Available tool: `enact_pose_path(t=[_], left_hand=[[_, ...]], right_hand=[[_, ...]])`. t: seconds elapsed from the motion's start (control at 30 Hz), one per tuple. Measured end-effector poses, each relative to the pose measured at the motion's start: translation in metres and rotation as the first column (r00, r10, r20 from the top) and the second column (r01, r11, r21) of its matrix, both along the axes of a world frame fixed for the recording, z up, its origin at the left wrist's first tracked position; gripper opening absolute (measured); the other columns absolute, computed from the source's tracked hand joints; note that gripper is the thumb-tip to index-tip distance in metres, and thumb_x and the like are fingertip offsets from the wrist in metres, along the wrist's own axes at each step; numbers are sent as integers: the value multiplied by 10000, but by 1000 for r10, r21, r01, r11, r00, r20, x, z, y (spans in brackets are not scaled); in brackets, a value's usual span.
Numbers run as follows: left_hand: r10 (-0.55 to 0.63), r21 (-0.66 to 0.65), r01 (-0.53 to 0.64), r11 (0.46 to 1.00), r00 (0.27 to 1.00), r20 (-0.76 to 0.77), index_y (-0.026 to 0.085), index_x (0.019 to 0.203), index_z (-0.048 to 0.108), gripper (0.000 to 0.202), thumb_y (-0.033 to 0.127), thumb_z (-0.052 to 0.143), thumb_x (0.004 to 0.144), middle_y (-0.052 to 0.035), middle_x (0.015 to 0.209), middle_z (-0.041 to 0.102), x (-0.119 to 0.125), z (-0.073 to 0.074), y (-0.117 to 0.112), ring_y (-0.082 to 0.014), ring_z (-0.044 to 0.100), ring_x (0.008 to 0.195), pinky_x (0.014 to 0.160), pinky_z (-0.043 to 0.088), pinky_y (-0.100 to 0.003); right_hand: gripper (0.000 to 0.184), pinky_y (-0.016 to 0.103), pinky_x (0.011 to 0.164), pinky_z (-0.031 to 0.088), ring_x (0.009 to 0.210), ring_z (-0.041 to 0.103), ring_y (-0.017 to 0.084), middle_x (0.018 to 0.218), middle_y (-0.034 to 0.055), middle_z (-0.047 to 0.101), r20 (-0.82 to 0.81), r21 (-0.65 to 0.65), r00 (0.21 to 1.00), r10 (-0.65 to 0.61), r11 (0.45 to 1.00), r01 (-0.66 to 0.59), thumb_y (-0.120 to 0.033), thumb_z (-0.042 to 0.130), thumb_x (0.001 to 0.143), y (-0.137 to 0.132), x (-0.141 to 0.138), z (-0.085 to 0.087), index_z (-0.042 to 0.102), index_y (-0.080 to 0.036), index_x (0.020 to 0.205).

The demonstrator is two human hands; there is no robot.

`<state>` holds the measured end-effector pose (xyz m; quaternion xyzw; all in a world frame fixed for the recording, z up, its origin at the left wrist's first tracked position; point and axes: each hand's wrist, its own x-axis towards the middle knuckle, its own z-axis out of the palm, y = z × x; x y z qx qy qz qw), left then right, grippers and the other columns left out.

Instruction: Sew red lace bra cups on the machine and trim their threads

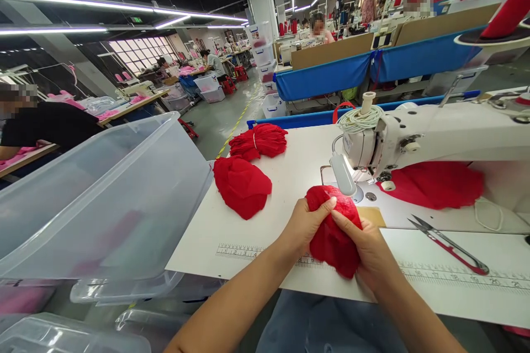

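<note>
Both hands hold one piece of red fabric [334, 240] over the front of the sewing table [194, 231]. My left hand [304, 223] grips its left edge, thumb on top. Opposite it, my right hand [368, 245] pinches the right side, and the two thumbs nearly meet near the upper middle. The fingers underneath are hidden by the cloth. Just beyond stands a white sewing machine [434, 135], its lamp [343, 174] close above the fabric's far edge. More red cloth [434, 183] lies under the machine's arm.
Left on the table are a red fabric stack [242, 186] and a tied red bundle [260, 140]. Thread snips [449, 245] lie at right, near a printed ruler [459, 276]. A large clear plastic bin [124, 215] borders the table's left. Co-workers sit at other machines.
</note>
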<state>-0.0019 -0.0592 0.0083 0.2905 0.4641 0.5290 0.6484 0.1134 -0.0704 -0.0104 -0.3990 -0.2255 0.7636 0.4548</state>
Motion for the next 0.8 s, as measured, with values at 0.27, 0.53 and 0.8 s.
enact_pose_path(t=[0.27, 0.53, 0.8], left_hand=[[133, 119, -109, 987, 968, -212, 190, 524, 410, 483, 436, 783, 708, 55, 504, 397, 5, -8, 14, -71, 346, 489, 480, 269, -236], [245, -5, -246, 969, 967, -64, 154, 580, 533, 336, 328, 787, 715, 23, 494, 526, -1, -18, 39, -103, 479, 461, 499, 380, -244], [292, -147, -278, 949, 953, 83, 143, 681, 579, 284, 282, 825, 708, 2, 575, 605, -12, -15, 47, -134, 585, 542, 680, 533, -322]], right_hand=[[339, 284, 539, 462, 589, 577, 169, 622, -22, 653, -15, 61, 984, -179, 982, 180, -437, 876, 560, -14, -20, -3, 694, -217, 742], [381, 243, 466, 287, 517, 343, 97, 548, -52, 456, 154, 148, 981, -117, 985, 94, -506, 829, 630, -23, -27, -20, 603, -200, 647], [406, 237, 459, 294, 491, 368, 91, 503, -32, 488, 188, 95, 982, 37, 994, -55, -475, 850, 579, -12, -13, -14, 583, -171, 563]])
